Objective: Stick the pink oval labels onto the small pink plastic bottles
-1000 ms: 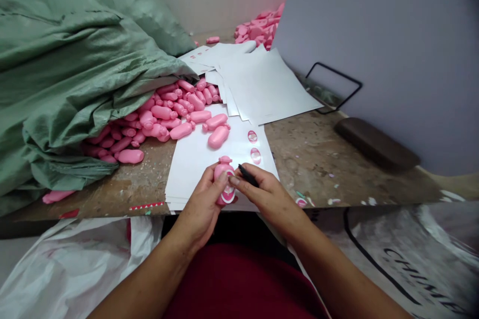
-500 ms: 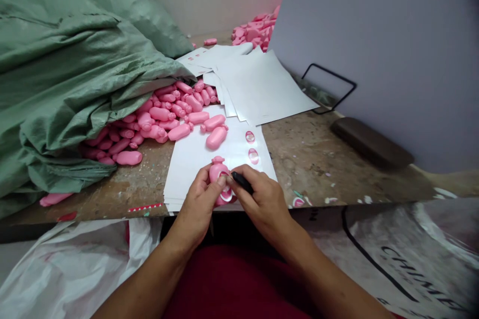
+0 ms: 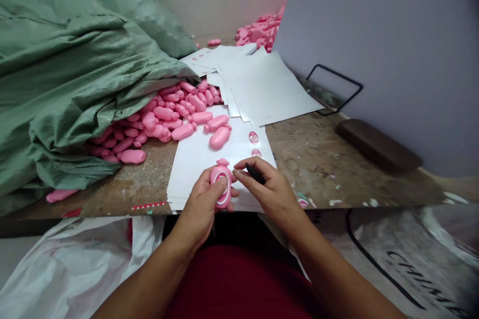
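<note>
My left hand (image 3: 204,202) is closed round a small pink plastic bottle (image 3: 216,174) over the table's front edge, its thumb on the oval sticker (image 3: 225,194) on the bottle's face. Just to the right, my right hand (image 3: 267,184) grips a slim black-handled tool (image 3: 255,173); its tip is too small to make out. Beneath both hands lies a white sticker sheet (image 3: 187,169), with oval stickers (image 3: 253,137) along its right side. A few loose pink bottles (image 3: 220,137) rest on the sheet's far part.
A green sack (image 3: 75,94) on the left spills a heap of pink bottles (image 3: 157,119). More white sheets (image 3: 277,87) lie behind. At right are a black wire frame (image 3: 335,87) and a dark brown case (image 3: 377,144). More pink pieces (image 3: 260,30) are piled at the back.
My right hand has drawn away from the bottle, slightly to the right. The bottle's sticker now shows more fully, under my left thumb. The whole view has shifted a little.
</note>
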A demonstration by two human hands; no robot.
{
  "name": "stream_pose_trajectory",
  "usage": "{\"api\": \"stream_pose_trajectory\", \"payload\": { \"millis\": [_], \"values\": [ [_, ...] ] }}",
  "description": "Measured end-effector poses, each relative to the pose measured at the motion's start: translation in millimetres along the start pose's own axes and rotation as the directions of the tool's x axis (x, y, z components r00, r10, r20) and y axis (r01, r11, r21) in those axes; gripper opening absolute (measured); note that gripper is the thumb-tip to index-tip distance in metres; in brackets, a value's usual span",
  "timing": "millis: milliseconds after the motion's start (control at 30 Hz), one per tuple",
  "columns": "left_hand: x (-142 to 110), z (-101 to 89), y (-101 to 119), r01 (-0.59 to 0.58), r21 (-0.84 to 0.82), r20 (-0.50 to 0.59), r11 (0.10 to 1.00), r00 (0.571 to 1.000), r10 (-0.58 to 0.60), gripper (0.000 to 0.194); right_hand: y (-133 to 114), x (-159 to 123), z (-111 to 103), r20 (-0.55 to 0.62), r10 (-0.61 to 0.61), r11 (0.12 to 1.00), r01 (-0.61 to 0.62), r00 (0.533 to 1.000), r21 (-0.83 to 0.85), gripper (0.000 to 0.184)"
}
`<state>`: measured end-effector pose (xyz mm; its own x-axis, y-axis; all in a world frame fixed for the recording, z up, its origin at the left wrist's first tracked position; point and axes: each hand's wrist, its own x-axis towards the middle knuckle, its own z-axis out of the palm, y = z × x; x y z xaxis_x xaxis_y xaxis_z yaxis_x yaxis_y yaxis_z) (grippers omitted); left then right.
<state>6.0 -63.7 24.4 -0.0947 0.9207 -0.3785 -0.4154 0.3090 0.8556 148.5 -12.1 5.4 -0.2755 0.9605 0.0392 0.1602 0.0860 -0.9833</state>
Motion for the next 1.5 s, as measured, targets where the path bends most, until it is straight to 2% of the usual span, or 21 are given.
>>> {"api": "stream_pose_trajectory", "payload": {
  "millis": [133,267,400,533,733,800,900,1000,1067,1167,1267,1367,1433,1500],
  "values": [
    [5,-0.5,1,0.038,-0.071,-0.016,0.997,0.999,-0.040,0.040,-1,-4,6,0.051,0.022,0.997,-0.025,0.998,0.071,0.020],
    [5,0.1,6,0.099,-0.181,-0.056,0.979,0.992,-0.111,0.027,-2,-7,8,0.043,0.069,0.994,-0.072,0.997,0.079,0.022],
    [4,1.8,12,0.179,-0.257,-0.072,0.950,0.976,-0.203,0.036,-5,-9,5,0.056,0.061,0.996,-0.064,0.997,0.061,0.026],
    [4,1.9,13,0.181,-0.293,-0.071,0.939,0.975,-0.210,0.033,-10,-13,4,0.082,0.037,0.999,-0.040,0.996,0.037,0.027],
    [2,-0.5,7,0.159,-0.361,-0.025,0.919,0.983,-0.180,0.015,-5,-17,6,0.099,-0.002,0.999,-0.002,0.995,0.034,0.020],
    [-2,-1.7,5,0.158,-0.323,0.019,0.933,0.987,-0.160,0.022,-1,-14,6,0.081,0.012,0.998,-0.017,0.997,0.058,0.022],
    [-7,-4.2,5,0.162,-0.237,0.105,0.958,0.985,-0.140,0.045,5,-6,7,0.050,0.029,0.993,-0.035,0.998,0.111,0.028],
    [-13,-7.2,6,0.137,-0.171,0.157,0.976,0.981,-0.111,0.062,5,4,9,0.040,0.047,0.997,-0.049,0.998,0.064,0.038],
    [-15,-8.6,8,0.132,-0.141,0.183,0.981,0.977,-0.105,0.069,5,9,9,0.046,0.038,0.998,-0.040,0.998,0.052,0.036],
    [-13,-8.6,9,0.205,-0.118,0.233,0.972,0.957,-0.174,0.077,4,14,8,0.048,0.004,0.991,-0.010,0.999,0.131,0.030],
    [-10,-11.6,9,0.269,-0.135,0.243,0.954,0.942,-0.231,0.064,3,13,3,-0.001,-0.002,0.987,0.002,1.000,0.161,0.030],
    [-15,-35.5,17,0.256,-0.078,0.146,0.963,0.959,-0.243,0.045,2,10,-5,-0.054,0.058,0.989,-0.050,0.997,0.142,0.033],
    [-31,-68.9,31,0.234,0.073,0.054,0.969,0.970,-0.238,0.045,2,9,-14,-0.089,0.148,0.981,-0.134,0.985,0.143,0.039],
    [-59,-110.6,51,0.221,0.318,-0.059,0.922,0.975,-0.213,0.047,8,9,-23,-0.133,0.251,0.959,-0.228,0.959,0.169,0.045]
  ]
}}
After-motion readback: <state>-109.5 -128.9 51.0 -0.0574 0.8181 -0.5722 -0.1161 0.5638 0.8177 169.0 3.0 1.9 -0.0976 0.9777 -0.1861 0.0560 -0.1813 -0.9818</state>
